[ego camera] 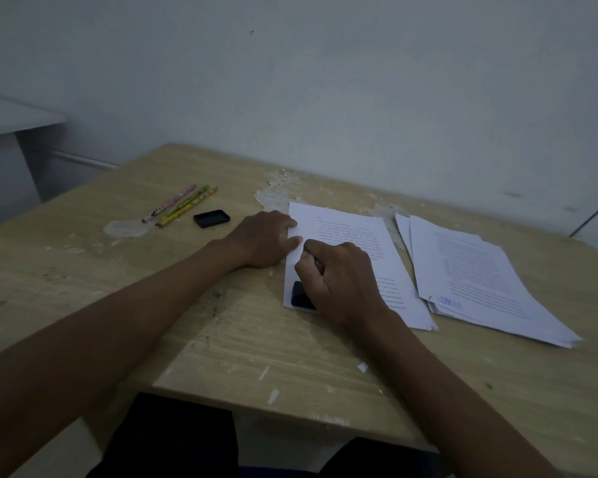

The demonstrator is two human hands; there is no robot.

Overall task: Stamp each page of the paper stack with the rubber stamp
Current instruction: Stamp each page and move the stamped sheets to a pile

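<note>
A stack of printed white pages (356, 243) lies in the middle of the wooden table (221, 339). My right hand (339, 281) grips the rubber stamp (301, 295), whose black base is pressed down on the stack's near left corner. My left hand (263, 239) rests at the stack's left edge, with its fingertips and thumb on the top page. A second pile of pages (491, 281) lies fanned to the right, its top sheet bearing a blue stamp mark near the lower left.
A black ink pad (211, 218) sits on the table to the left of my left hand. Beside it lie three pencils (183, 204). A wall stands close behind the table. The table's near edge runs just above my lap.
</note>
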